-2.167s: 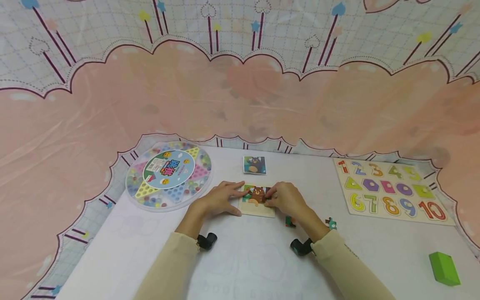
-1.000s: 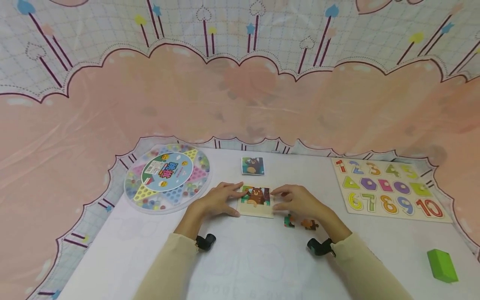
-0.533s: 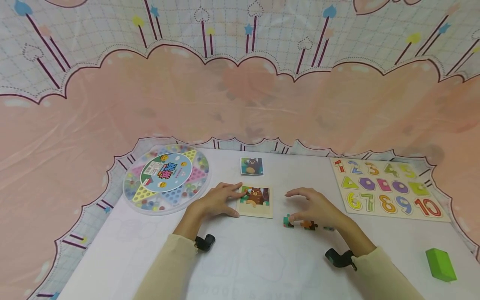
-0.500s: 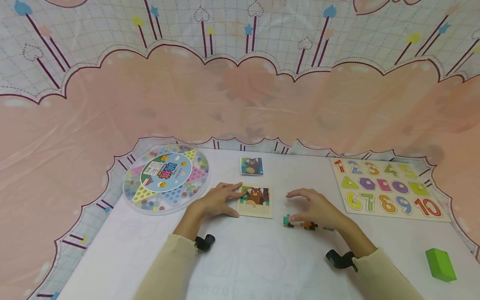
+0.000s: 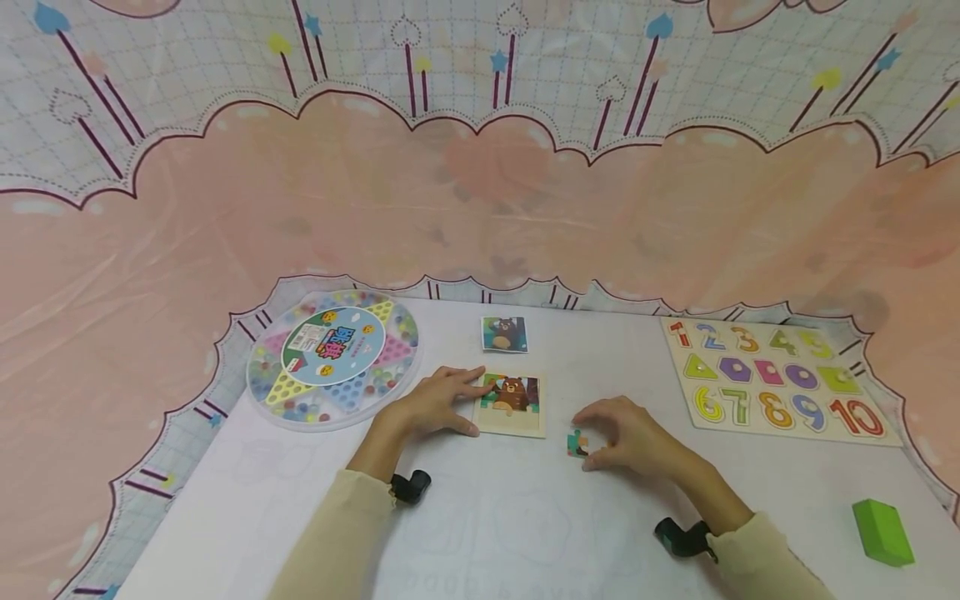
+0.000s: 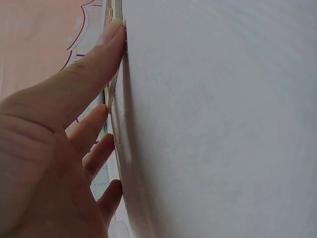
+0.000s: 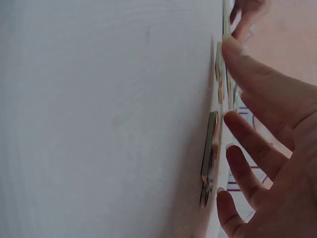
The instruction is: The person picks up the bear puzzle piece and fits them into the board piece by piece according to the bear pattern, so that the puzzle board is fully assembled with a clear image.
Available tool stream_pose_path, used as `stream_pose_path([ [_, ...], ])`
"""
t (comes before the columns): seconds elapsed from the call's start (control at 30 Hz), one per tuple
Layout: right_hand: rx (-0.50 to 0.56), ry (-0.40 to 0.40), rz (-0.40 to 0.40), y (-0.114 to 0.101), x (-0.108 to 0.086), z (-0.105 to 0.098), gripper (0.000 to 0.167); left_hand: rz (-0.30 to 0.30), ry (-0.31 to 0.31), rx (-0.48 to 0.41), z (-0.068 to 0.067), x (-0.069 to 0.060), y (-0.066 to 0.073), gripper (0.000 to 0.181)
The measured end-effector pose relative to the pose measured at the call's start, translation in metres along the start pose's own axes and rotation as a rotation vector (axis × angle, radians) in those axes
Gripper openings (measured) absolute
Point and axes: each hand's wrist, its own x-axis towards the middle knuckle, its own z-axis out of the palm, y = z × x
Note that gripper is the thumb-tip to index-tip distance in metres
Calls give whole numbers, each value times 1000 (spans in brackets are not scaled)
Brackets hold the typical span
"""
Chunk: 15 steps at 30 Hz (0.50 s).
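A small wooden puzzle tray (image 5: 517,423) lies on the white table, its upper part filled with bear-picture pieces and its lower strip bare. My left hand (image 5: 437,402) rests along the tray's left side, index finger on the picture and thumb by the lower corner. To the right of the tray lies a green and orange jigsaw piece (image 5: 576,443). My right hand (image 5: 633,437) is beside that piece, thumb and index finger apart with a visible gap. In the right wrist view another jigsaw piece (image 7: 210,153) lies under the other fingers; the head view hides it behind the hand.
A bear picture card (image 5: 504,334) lies beyond the tray. At back left is a round marble board game (image 5: 333,360). A number-and-shape puzzle board (image 5: 776,379) occupies the back right, and a green block (image 5: 882,532) sits near the right edge.
My right hand has left the tray's right side, where a dark piece now sits in the picture, and moved right and toward me to the loose pieces. My left hand has stayed in place.
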Motion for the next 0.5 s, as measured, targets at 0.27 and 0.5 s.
stream_pose_path([
  [0.27,-23,10,-50,0,1,3,41,4,-5,2,0,1,-1,71],
  [0.5,4,-11,-71,-1,1,4,30,0,-3,-7,0,1,-1,71],
])
